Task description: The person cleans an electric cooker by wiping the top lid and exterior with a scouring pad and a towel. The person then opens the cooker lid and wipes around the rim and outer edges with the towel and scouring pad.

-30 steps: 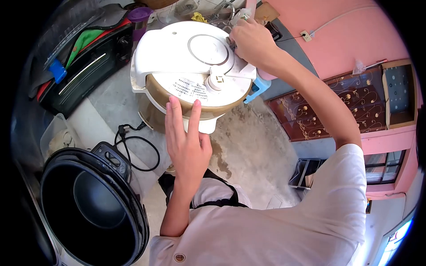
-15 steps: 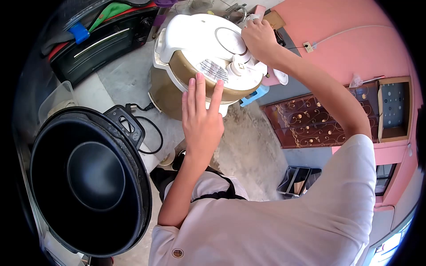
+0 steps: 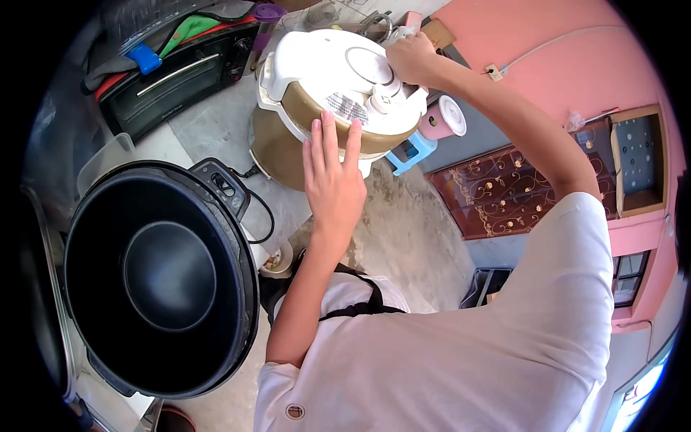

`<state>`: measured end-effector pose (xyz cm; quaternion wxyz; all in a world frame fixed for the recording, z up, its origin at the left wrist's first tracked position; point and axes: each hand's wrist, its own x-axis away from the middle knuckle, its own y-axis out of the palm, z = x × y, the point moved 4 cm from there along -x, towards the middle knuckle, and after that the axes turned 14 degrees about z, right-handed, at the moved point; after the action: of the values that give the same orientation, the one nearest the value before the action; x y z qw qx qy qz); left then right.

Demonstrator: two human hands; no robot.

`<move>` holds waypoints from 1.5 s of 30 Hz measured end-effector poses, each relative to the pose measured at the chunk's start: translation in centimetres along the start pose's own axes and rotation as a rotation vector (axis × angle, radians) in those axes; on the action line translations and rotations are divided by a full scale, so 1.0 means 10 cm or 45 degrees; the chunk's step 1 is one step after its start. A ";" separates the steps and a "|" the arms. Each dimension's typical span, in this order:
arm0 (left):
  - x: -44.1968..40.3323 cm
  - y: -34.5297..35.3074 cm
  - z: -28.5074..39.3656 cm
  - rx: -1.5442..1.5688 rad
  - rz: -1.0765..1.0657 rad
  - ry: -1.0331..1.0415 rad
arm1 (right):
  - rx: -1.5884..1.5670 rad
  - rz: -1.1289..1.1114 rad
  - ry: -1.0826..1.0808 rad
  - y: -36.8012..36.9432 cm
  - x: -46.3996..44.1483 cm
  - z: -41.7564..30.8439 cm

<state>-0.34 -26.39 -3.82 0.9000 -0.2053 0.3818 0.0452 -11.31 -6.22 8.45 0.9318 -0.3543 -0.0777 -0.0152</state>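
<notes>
A white and gold electric pressure cooker (image 3: 288,140) stands on the grey counter, its white lid (image 3: 327,57) on top. On the lid are a round raised ring, a printed label and a white valve knob (image 3: 381,100). My left hand (image 3: 336,183) lies with outstretched fingers against the lid's near gold rim. At the lid's far right side, my right hand (image 3: 412,59) is closed in a fist-like grip, fingers turned away. A whitish thing shows just beyond the knuckles; what the fingers hold is hidden.
A large black pot (image 3: 169,277) stands at the left, its side handle and a black cord toward the cooker. Behind it is a black and red toaster oven (image 3: 173,83) with cloths on top. Right of the cooker are a blue stool (image 3: 414,150) and a pink bucket (image 3: 440,119).
The view has shifted slightly, bringing the pink bucket further into sight. Both hands keep nearly the same places on the cooker.
</notes>
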 end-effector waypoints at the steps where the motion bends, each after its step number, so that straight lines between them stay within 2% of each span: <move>1: 0.00 0.00 -0.01 -0.002 0.003 0.005 | 0.000 0.005 0.003 0.06 0.00 -0.04; 4: 0.04 0.01 -0.02 0.016 -0.034 0.001 | 0.133 0.006 -0.019 0.04 0.01 -0.15; 6: 0.02 0.02 -0.02 0.013 -0.028 0.003 | -0.186 -0.501 0.006 0.00 0.07 -0.08; 8: 0.01 0.03 -0.02 0.034 -0.010 0.003 | -0.202 -0.487 -0.070 0.02 0.11 -0.01; 11: 0.01 0.01 0.00 0.036 -0.009 0.009 | -0.377 -0.664 0.111 0.07 0.12 0.09; 12: 0.00 0.02 0.00 0.036 -0.015 0.011 | -0.383 -0.648 0.117 0.06 0.12 0.15; 15: -0.01 0.02 0.01 0.053 -0.025 -0.006 | -0.931 -0.540 0.170 -0.06 0.22 0.22; 16: -0.01 0.01 0.03 0.049 -0.033 0.003 | -0.944 -0.537 0.174 -0.08 0.29 0.23; 18: -0.02 -0.01 0.05 0.087 -0.036 -0.038 | -1.139 -0.388 0.340 -0.07 0.41 0.30; 19: -0.02 -0.01 0.05 0.100 -0.036 -0.054 | -1.193 -0.249 0.315 -0.02 0.46 0.35; 22: -0.03 0.00 0.05 0.113 -0.057 -0.076 | -1.679 -0.121 0.469 0.20 0.69 0.49; 23: -0.02 0.00 0.05 0.068 -0.051 -0.042 | -1.698 -0.097 0.470 0.26 0.77 0.51; 25: -0.01 0.03 0.07 0.041 -0.041 -0.083 | -2.151 0.091 0.802 0.43 0.96 0.61; 26: -0.01 0.04 0.09 0.019 -0.036 -0.104 | -2.179 0.104 0.804 0.55 1.03 0.66; 27: 0.00 0.07 0.10 0.015 -0.041 -0.163 | -2.512 0.207 0.744 0.65 1.09 0.72; 28: 0.01 0.09 0.13 -0.003 -0.014 -0.170 | -2.843 0.312 0.674 0.79 1.16 0.80; 32: 0.04 0.18 0.18 -0.106 0.135 -0.236 | -3.232 0.453 0.513 1.71 1.29 1.27; 33: 0.05 0.22 0.16 -0.095 0.194 -0.229 | -3.219 0.520 0.661 2.03 1.28 1.35; 34: 0.09 0.25 0.15 -0.097 0.254 -0.228 | -3.263 0.467 0.638 2.40 1.24 1.37; 36: 0.14 0.27 0.05 -0.067 0.353 -0.253 | -3.365 0.412 0.760 3.24 1.02 1.40; 37: 0.14 0.32 0.07 -0.107 0.383 -0.244 | -3.566 0.334 0.669 3.50 0.97 1.35; 38: 0.12 0.31 0.13 -0.152 0.398 -0.238 | -3.604 0.325 0.728 3.72 0.91 1.31; 40: 0.12 0.34 0.24 -0.279 0.421 -0.236 | -3.669 0.285 1.047 4.28 0.83 1.20; 43: 0.30 0.02 0.05 -0.459 0.507 -0.420 | -4.020 0.295 1.137 5.17 0.77 0.99; 45: 0.27 0.01 0.12 -0.576 0.552 -0.527 | -4.050 0.209 1.275 5.89 0.64 0.74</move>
<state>2.32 -26.00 -5.05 0.8595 -0.2999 0.2069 0.3584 -1.04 42.98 -23.88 0.4036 0.8478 -0.3176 0.1323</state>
